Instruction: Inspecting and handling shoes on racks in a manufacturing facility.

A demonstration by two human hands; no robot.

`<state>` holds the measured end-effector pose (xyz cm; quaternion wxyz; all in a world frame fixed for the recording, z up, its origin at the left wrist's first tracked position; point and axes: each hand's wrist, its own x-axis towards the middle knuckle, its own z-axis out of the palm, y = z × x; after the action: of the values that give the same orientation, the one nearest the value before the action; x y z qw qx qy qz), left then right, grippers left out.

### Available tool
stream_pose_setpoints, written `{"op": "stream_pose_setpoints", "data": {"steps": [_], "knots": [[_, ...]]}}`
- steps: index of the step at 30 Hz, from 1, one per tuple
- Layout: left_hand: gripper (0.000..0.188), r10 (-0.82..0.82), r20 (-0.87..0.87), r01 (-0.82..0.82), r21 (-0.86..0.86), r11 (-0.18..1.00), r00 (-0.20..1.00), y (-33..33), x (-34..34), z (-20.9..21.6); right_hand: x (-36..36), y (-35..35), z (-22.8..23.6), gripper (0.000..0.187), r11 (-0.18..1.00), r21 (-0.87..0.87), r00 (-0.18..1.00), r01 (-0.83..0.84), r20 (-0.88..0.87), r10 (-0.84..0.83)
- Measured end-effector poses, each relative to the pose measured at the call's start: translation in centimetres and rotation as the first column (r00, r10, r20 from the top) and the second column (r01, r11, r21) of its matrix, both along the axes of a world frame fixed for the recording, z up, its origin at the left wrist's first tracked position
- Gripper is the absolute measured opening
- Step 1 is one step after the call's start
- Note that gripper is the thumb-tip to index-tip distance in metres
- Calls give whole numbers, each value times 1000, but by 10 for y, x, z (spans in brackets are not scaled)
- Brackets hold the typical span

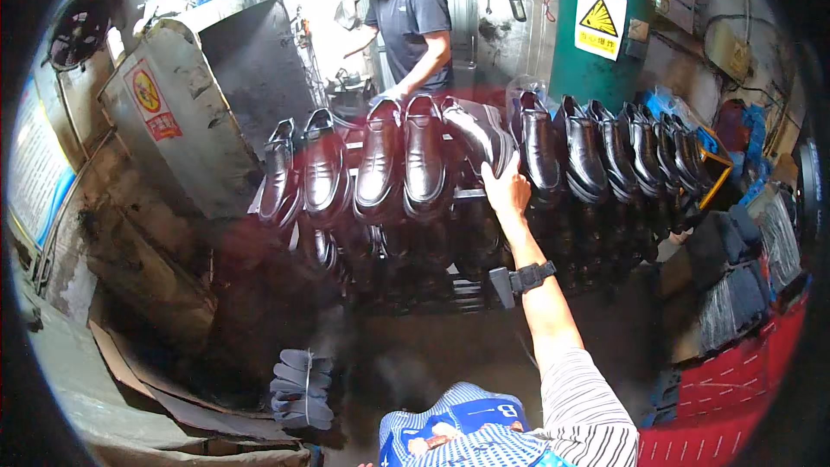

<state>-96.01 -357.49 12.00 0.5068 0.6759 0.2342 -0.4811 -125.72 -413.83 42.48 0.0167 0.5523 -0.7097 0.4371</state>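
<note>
Head view showed the right hand [508,190] gripping a black shoe [477,134] by its toe; the left hand was out of view, so its state couldn't be told. The shoe sat slanted in the top row of a rack [469,194], between other black shoes [424,160]. A co-worker [415,22] stood behind, green tank [603,43] to the right.

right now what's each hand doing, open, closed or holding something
Left hand: not clearly in view, so its state cannot be told.
Right hand: closed on the toe end of a black shoe.
</note>
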Motion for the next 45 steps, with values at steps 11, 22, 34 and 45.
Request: {"op": "stream_pose_setpoints", "data": {"steps": [11,22,34,45], "knots": [[25,-82,44,89,-183,979,996,34,-8,-16,-1,47,-18,68,906,-413,995,-91,-2,99],[26,-42,17,41,78,996,999,23,-19,12,-5,62,-41,67,948,-308,862,-84,455,224],[31,-35,-16,36,25,999,999,43,-25,3,-21,8,-40,70,997,-71,785,-18,616,58],[25,2,-23,-1,41,999,1000,62,-33,-10,-19,29,-30,59,979,-174,993,102,69,-91]]}}
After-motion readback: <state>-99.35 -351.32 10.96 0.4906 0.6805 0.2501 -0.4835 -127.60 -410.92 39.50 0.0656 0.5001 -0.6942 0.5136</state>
